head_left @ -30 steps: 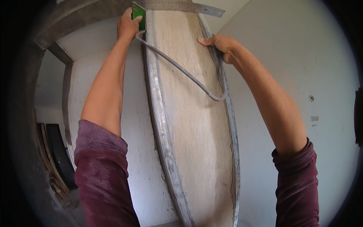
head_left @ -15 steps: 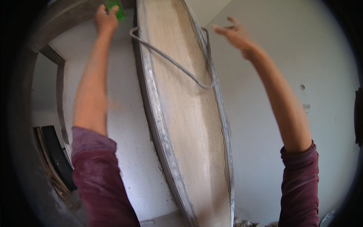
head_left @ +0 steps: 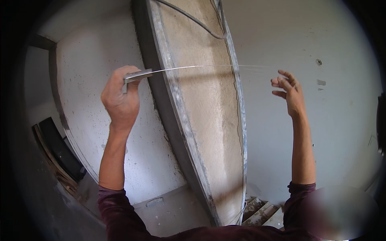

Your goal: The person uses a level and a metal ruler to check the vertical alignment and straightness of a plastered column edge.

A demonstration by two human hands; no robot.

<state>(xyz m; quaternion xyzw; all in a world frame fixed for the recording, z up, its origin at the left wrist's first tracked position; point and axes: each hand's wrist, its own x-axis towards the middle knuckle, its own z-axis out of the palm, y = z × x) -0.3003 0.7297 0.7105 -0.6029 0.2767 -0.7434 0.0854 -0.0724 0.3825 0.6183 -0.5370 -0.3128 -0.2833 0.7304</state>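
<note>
Raised at chest height, my left hand (head_left: 122,96) is closed around a flat silver-edged object (head_left: 138,75), seen nearly edge-on. From its right end a thin bright strand (head_left: 177,68) runs across the front of a tall beige panel (head_left: 205,108) with grey edges. The strand blurs and fades out before it reaches my right hand (head_left: 287,90). That hand is held up to the right of the panel, its fingers apart and bent, apparently touching nothing.
A bent grey rod (head_left: 191,17) crosses the panel's top. White wall (head_left: 92,88) lies to the left, pale wall (head_left: 269,140) to the right. A dark panel and boards (head_left: 60,150) lean at far left. Dusty planks (head_left: 261,213) lie low; a blurred patch covers the lower right.
Both hands have come down from high up and the view has shifted. The object in my left hand showed a green face before; now its silver edge and the strand show.
</note>
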